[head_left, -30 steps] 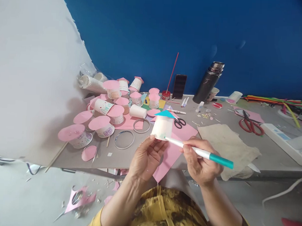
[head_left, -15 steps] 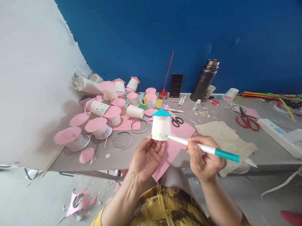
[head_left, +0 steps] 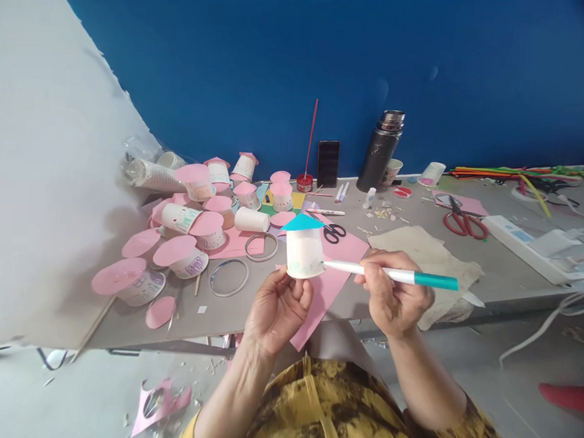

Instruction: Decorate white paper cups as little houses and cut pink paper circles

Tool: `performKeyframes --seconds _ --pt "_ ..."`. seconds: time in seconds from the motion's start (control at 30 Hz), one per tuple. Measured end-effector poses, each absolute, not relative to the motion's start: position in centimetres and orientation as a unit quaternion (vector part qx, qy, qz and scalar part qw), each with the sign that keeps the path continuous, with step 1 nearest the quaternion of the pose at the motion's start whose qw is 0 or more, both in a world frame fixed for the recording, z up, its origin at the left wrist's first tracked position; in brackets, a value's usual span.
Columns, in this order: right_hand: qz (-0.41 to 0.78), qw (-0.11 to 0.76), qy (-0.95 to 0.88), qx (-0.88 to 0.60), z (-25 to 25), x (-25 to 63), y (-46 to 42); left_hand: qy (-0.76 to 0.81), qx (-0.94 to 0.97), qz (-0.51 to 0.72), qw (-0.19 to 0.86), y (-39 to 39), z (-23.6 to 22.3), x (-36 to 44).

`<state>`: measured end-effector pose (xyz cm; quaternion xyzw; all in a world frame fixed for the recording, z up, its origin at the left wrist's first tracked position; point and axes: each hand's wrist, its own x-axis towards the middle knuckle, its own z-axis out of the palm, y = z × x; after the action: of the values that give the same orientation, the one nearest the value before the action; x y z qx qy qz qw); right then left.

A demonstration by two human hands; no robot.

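Note:
My left hand [head_left: 282,309] holds an upside-down white paper cup [head_left: 304,250] by its rim, fingers closed beneath it. A blue paper cone [head_left: 303,223] sits on top of the cup like a roof. Faint green marks run along the cup's lower edge. In my right hand [head_left: 398,291] is a white marker [head_left: 398,275] with a teal end, its tip at the cup's lower right edge. Whether the tip touches the cup is hard to tell. Behind and below the cup lies a sheet of pink paper [head_left: 324,298].
Decorated cups with pink paper tops [head_left: 181,256] crowd the table's left side. Black scissors [head_left: 334,233], tape rings [head_left: 229,277], a phone [head_left: 328,164] and a dark flask [head_left: 381,150] stand or lie beyond. To the right are a cloth [head_left: 425,263], red scissors [head_left: 466,223] and a power strip [head_left: 530,249].
The view has swung slightly to the right. The cup has turned more upright in my left hand, and more green marks show along its lower edge. The marker tip stays by its right side.

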<state>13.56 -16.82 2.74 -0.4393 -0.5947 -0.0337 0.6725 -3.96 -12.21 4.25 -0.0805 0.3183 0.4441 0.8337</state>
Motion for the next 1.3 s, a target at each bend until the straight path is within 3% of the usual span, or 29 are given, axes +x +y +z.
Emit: performKeyframes --seconds 0.17,0.33,0.57,1.07,1.3 --pt "-0.012 0.661 -0.604 -0.445 2.6 13.8 -16.9 0.317 -0.081 0.450 0.831 -12.0 3.9 -4.2" --pt "-0.036 0.710 -0.571 -0.411 3.1 13.4 -17.2 0.343 -0.057 0.463 0.815 -12.3 3.9 -3.9" --pt "-0.061 0.632 -0.656 -0.409 3.4 12.4 -17.3 0.360 -0.013 0.481 0.799 -12.8 4.2 -3.6" --pt "-0.048 0.616 -0.647 -0.447 3.4 12.7 -17.4 0.338 -0.051 0.447 0.827 -12.3 3.3 -3.9" --pt "-0.050 0.680 -0.588 -0.435 3.4 13.0 -17.3 0.315 -0.066 0.431 0.843 -11.9 2.7 -4.3"
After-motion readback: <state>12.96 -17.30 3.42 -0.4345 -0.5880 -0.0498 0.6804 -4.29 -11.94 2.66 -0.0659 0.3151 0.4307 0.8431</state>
